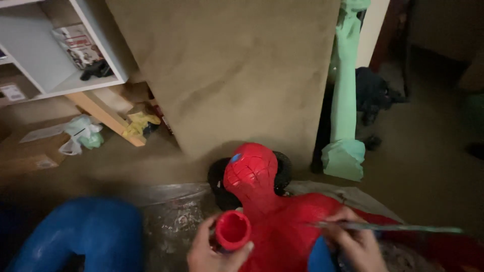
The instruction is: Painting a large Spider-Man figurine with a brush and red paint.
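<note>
A red superhero bust figure [262, 191] with a web-patterned head stands low in the middle of the view. My left hand [214, 249] is wrapped around a small red paint pot [233, 230], held beside the figure's chest. My right hand [353, 242] grips a long thin paintbrush [403, 228] that points right, its near end over the figure's red shoulder. A blue patch marks the figure's forehead.
A large tan board [227, 75] leans upright behind the figure. A pale green statue-like piece [345, 100] stands to the right. A white shelf unit [60, 55] sits top left, with rags and a plastic bag [83, 133] below. A blue shape [80, 234] lies bottom left.
</note>
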